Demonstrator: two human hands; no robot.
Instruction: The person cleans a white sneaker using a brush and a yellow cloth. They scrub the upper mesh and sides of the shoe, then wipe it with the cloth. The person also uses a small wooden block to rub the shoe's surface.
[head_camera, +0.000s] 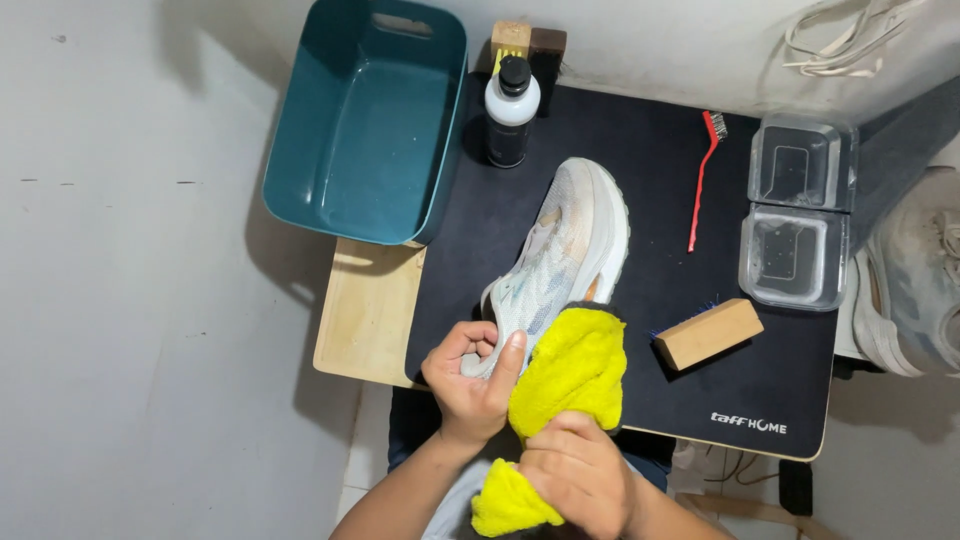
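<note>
Head view, pale mesh sneaker (560, 255), fluffy yellow cloth (570, 370)

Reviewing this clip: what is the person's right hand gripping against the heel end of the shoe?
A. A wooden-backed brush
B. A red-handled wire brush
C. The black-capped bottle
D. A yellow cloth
D. The right hand is bunched around a yellow cloth pressed onto the shoe, which the left hand steadies; the red-handled brush, wooden brush and bottle lie untouched on the black mat.
</note>
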